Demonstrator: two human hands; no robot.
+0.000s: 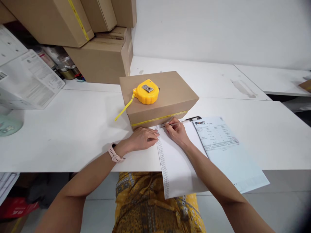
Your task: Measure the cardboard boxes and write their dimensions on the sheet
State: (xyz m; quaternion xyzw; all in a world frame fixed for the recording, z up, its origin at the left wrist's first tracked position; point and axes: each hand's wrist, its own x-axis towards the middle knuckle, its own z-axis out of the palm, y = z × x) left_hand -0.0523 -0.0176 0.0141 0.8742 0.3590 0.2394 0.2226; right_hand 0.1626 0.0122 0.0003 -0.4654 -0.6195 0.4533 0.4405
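A pen (188,120) with a clear barrel and black end is pinched in my right hand (177,131). Its tip meets the top left part of a white spiral notebook page (176,174). My left hand (143,139) rests with curled fingers at the notebook's coil edge, nothing showing between them. Just beyond both hands sits a closed cardboard box (167,92) with a yellow printed strip along its near side. On top of this box lies a yellow tape measure (147,92), its wrist strap hanging over the left edge.
A pale blue printed form (228,155) lies right of the notebook, overhanging the white table's (80,129) front edge. Stacked cardboard boxes (102,61) stand at the back left, beside a white carton (29,81). A green rounded object (9,125) is at the far left.
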